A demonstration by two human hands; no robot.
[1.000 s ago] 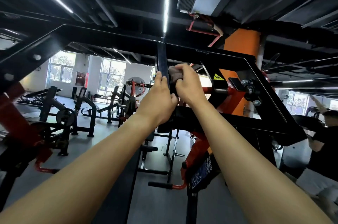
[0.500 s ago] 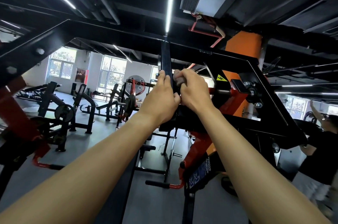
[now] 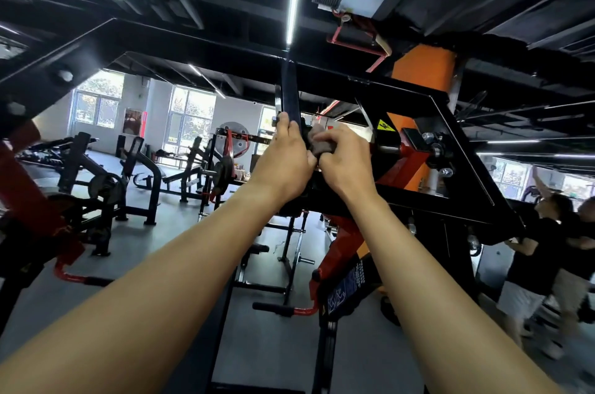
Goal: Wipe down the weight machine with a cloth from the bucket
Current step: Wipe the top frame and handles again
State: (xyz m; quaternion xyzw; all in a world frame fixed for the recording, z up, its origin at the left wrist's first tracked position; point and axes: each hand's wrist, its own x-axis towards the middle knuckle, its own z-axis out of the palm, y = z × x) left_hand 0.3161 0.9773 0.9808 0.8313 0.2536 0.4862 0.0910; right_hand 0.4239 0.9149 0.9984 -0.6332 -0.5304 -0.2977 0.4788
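Observation:
Both my arms reach up to the black and red weight machine (image 3: 428,123). My left hand (image 3: 285,161) grips its narrow black upright bar (image 3: 289,94), thumb side up. Just to the right, my right hand (image 3: 346,161) holds a small grey-brown cloth (image 3: 318,140) bunched in its fingers, pressed against the machine beside the bar. Most of the cloth is hidden by my fingers. No bucket is in view.
The machine's black frame (image 3: 467,168) slants down to the right, with a red arm and padded handle (image 3: 283,308) below. An orange pillar (image 3: 425,71) stands behind. Other weight machines (image 3: 106,181) fill the left floor. Two people (image 3: 547,245) stand at the right edge.
My right hand has shifted the cloth a little down and to the right beside the bar. The left hand keeps its grip on the bar. The view has tilted slightly upward.

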